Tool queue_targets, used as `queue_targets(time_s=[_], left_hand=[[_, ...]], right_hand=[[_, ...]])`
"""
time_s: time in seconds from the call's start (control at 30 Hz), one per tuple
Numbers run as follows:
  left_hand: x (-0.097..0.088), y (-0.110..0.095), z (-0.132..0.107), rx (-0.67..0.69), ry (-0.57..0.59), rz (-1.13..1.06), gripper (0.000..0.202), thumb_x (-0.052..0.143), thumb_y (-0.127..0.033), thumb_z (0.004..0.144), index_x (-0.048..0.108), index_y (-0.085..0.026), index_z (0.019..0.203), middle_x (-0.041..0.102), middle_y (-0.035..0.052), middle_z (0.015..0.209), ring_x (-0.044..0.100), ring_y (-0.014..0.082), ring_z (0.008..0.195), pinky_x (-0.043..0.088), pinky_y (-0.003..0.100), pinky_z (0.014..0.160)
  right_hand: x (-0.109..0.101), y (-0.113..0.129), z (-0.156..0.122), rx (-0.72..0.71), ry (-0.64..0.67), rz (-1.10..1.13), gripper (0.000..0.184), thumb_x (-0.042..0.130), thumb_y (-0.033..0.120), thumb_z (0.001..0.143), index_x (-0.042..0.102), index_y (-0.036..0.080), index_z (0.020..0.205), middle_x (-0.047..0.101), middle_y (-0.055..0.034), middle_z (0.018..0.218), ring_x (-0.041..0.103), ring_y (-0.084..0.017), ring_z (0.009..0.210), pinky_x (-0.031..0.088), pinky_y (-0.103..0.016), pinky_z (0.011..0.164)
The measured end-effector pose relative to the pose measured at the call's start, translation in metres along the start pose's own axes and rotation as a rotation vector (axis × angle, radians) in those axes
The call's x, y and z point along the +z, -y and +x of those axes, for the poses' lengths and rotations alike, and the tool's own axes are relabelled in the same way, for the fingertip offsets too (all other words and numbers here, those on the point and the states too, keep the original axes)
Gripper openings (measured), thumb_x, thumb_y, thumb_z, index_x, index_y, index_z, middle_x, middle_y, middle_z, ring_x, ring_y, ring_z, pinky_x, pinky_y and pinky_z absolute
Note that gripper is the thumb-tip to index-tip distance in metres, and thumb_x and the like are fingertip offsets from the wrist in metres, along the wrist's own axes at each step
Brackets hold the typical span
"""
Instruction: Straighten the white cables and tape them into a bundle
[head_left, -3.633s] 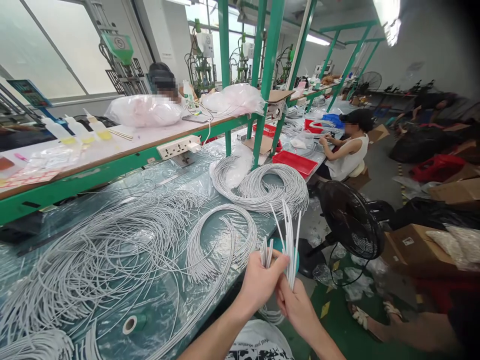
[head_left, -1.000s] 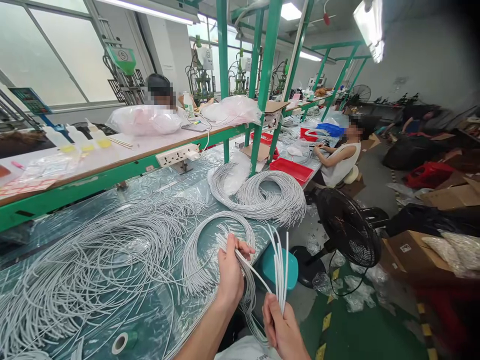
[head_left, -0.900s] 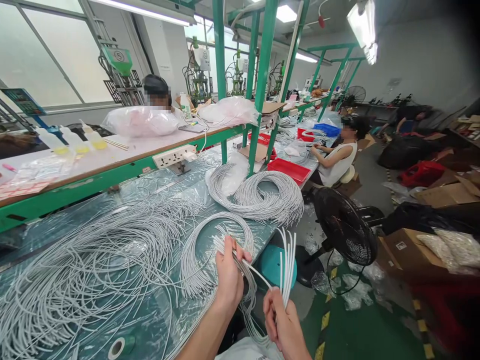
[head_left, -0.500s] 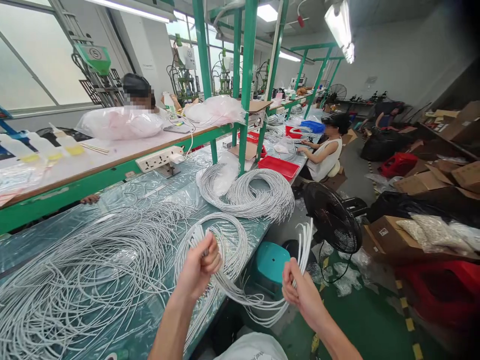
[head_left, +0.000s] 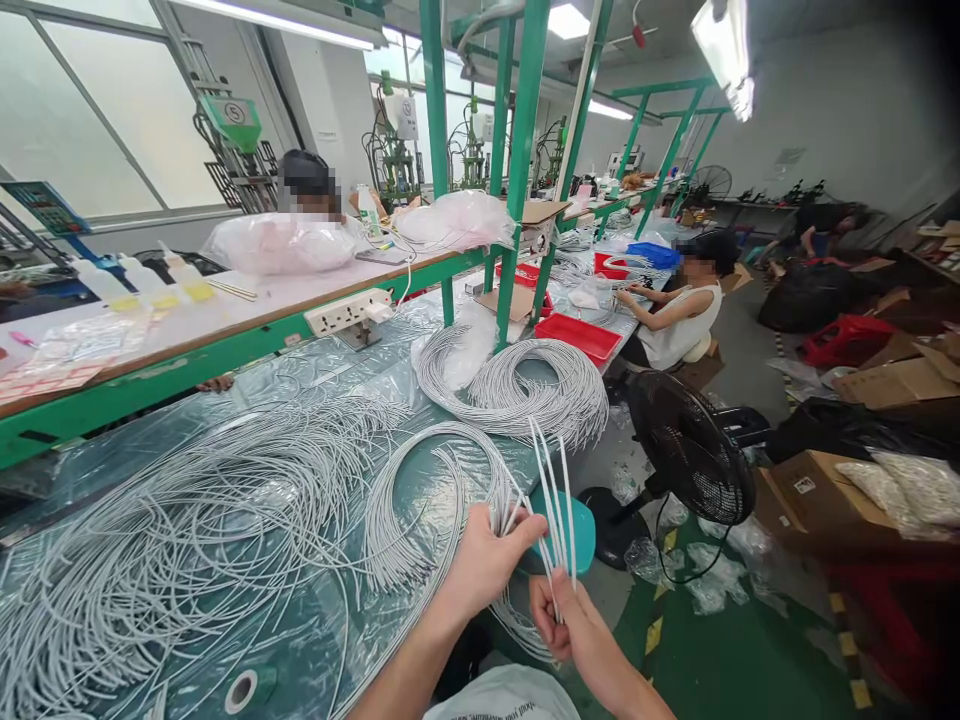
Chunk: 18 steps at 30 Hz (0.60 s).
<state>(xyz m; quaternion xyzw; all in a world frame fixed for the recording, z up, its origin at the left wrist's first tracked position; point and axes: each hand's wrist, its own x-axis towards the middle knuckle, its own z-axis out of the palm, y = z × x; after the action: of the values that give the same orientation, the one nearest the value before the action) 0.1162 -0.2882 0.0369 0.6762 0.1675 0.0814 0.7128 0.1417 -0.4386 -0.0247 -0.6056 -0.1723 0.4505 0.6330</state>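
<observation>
My left hand is closed around a bundle of white cables, whose ends poke out beside the thumb. Just right of it and lower, my right hand pinches several white cables that stand up, fanned apart above the fingers. The rest of this bundle sags below both hands, partly hidden by them. On the table beyond my left hand rests a loose coil of white cables. A larger tangled heap of white cables spreads to the left, and further coiled cables lie behind.
A black fan and a turquoise stool stand at the table's right edge. Green posts rise from the bench. A tape roll lies near the front. A co-worker sits further along by a red tray.
My hands have come together, the left moving right and the right moving left and lower. The cable ends in my right hand now stand spread apart. The view has shifted slightly left.
</observation>
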Motion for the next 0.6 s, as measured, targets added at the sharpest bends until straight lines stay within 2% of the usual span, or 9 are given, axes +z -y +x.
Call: queue_targets(time_s=[0.13, 0.27, 0.37, 0.5, 0.6], left_hand=[[-0.002, 0.002, -0.001, 0.030, -0.034, 0.050, 0.048, 0.057, -0.058, 0.083, 0.069, -0.013, 0.069, 0.044, -0.0022, 0.053, 0.036, 0.0107, 0.052, 0.029, 0.024, 0.053], [-0.003, 0.004, 0.000, 0.088, -0.087, 0.097, 0.050, 0.058, -0.059, 0.083, 0.064, -0.015, 0.059, 0.051, 0.0016, 0.057, 0.041, 0.0133, 0.056, 0.032, 0.024, 0.054], [-0.004, 0.006, 0.000, 0.103, -0.090, 0.069, 0.050, 0.058, -0.059, 0.083, 0.063, -0.015, 0.059, 0.052, 0.0020, 0.057, 0.043, 0.0138, 0.057, 0.032, 0.024, 0.055], [-0.007, 0.006, 0.000, 0.095, -0.166, -0.020, 0.051, 0.058, -0.061, 0.082, 0.055, -0.016, 0.058, 0.039, -0.0029, 0.052, 0.031, 0.0098, 0.051, 0.027, 0.023, 0.051], [-0.011, 0.004, -0.001, 0.080, -0.168, -0.029, 0.051, 0.057, -0.060, 0.083, 0.046, -0.018, 0.057, 0.029, -0.0061, 0.049, 0.022, 0.0079, 0.048, 0.021, 0.023, 0.047]], right_hand=[[0.000, -0.005, 0.003, -0.003, 0.029, 0.106, 0.069, 0.030, 0.084, 0.082, 0.041, 0.020, 0.057, 0.019, 0.0080, 0.049, 0.011, -0.008, 0.044, 0.010, -0.026, 0.045], [0.003, 0.002, 0.002, 0.002, 0.025, 0.126, 0.068, 0.030, 0.081, 0.084, 0.041, 0.020, 0.056, 0.020, 0.0072, 0.049, 0.013, -0.009, 0.046, 0.012, -0.027, 0.047], [0.006, 0.009, 0.000, 0.011, 0.014, 0.064, 0.065, 0.033, 0.077, 0.087, 0.038, 0.021, 0.055, 0.023, 0.0062, 0.050, 0.016, -0.010, 0.046, 0.015, -0.028, 0.047], [0.010, 0.014, -0.004, -0.004, -0.022, -0.167, 0.061, 0.034, 0.072, 0.090, 0.037, 0.022, 0.055, 0.029, 0.0033, 0.054, 0.024, -0.013, 0.050, 0.024, -0.029, 0.051], [0.013, 0.016, -0.007, 0.000, 0.012, -0.214, 0.057, 0.035, 0.070, 0.091, 0.039, 0.023, 0.059, 0.031, 0.0019, 0.059, 0.025, -0.015, 0.053, 0.029, -0.031, 0.055]])
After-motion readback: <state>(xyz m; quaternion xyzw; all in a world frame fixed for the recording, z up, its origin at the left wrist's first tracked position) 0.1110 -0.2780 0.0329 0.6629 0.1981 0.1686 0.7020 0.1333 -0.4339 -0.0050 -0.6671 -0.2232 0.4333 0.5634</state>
